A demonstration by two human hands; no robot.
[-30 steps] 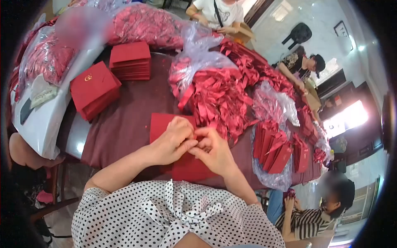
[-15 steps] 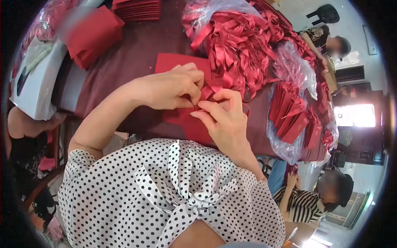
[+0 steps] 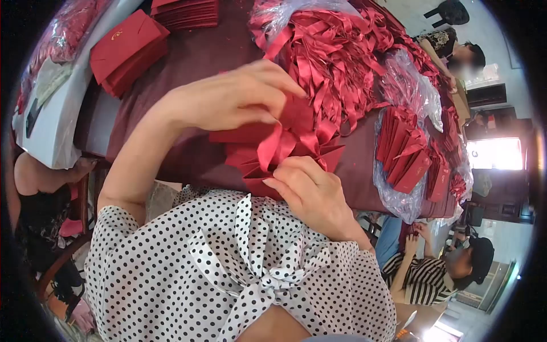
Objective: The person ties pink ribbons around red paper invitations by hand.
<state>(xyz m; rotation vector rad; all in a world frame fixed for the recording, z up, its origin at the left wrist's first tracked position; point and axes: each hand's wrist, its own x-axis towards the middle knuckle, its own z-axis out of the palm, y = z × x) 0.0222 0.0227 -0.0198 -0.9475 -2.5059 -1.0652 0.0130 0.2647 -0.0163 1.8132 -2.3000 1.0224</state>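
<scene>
— Any lettering to read?
— Only a small gold emblem on the top red envelope of the stack at upper left; too tiny to make out.
— Elsewhere?
— A pale printed label inside the plastic bag beside it, blurred, unreadable. Nothing else legible.

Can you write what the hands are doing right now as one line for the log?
left hand: lifted, pinching red ribbon | right hand: holding red envelope | behind: ribbon pile, envelope stack
</scene>
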